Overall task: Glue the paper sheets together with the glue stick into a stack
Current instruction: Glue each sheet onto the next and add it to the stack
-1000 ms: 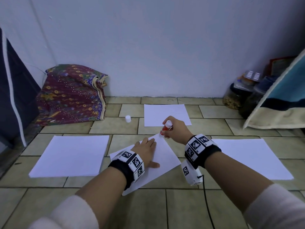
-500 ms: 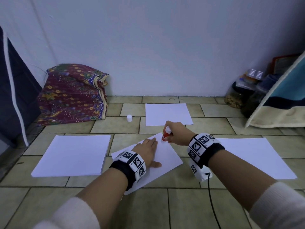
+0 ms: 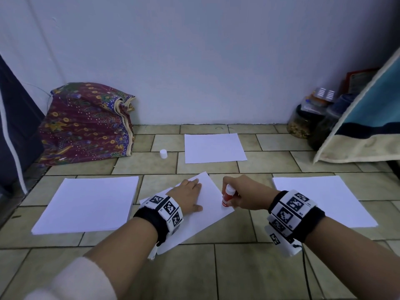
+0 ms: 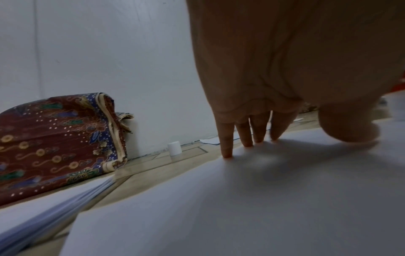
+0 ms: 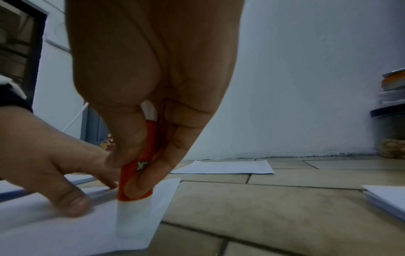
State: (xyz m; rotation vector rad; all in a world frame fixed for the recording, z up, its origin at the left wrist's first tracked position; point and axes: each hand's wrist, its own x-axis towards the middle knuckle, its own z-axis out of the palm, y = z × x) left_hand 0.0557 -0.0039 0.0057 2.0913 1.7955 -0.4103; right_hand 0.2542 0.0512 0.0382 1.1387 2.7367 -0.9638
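Note:
A white paper sheet (image 3: 207, 204) lies askew on the tiled floor in front of me. My left hand (image 3: 190, 194) presses flat on it, fingers straight (image 4: 227, 138). My right hand (image 3: 240, 194) grips a red glue stick (image 3: 227, 198) and holds its white tip down on the sheet's right edge (image 5: 133, 216). The stick's white cap (image 3: 163, 153) stands on the floor beyond. A thick paper stack (image 3: 88, 203) lies at left, another stack (image 3: 320, 200) at right, and a single sheet (image 3: 213, 148) near the wall.
A folded patterned cloth (image 3: 86, 122) sits against the wall at back left. Jars (image 3: 303, 124) and a blue and cream fabric (image 3: 368, 126) stand at back right. A dark panel (image 3: 15, 131) borders the left side.
My right hand has drawn the glue stick from the sheet's far corner down along its right edge toward me. The left hand stays pressed on the sheet.

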